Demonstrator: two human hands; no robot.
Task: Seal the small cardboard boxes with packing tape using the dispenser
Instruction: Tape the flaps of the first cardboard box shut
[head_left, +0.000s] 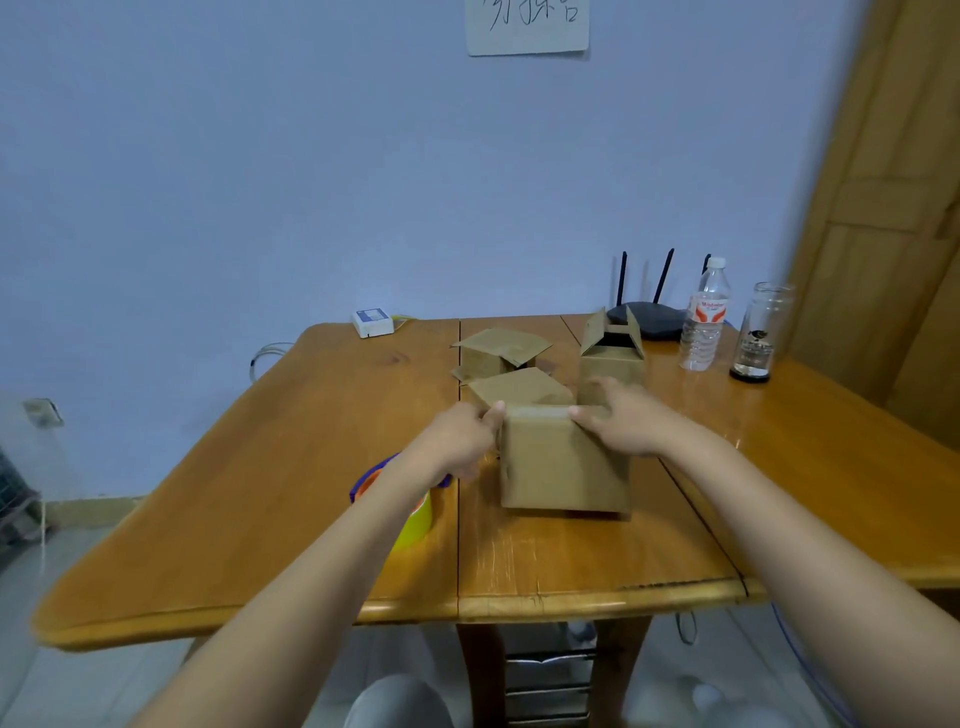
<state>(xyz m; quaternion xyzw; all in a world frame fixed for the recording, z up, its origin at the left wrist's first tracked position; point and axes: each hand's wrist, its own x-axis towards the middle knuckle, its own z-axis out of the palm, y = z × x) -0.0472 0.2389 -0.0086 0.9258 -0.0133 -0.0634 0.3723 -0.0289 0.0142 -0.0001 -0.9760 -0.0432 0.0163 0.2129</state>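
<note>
I see both hands on the nearest box (563, 462) mid-worktop (234, 467): left hand (457, 441) pinches its top left corner, right hand (621, 418) grips the top right. The tape dispenser (410, 514) sits just left, under my left forearm.

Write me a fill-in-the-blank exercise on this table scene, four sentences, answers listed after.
1. Both hands, the left hand and the right hand, hold the nearest cardboard box at its ____ edge.
2. The tape dispenser lies under the ____ forearm.
3. The box with upright flaps stands in front of a black ____.
4. The plastic water bottle stands beside an empty ____ jar.

Answers: top; left; router; glass
</note>
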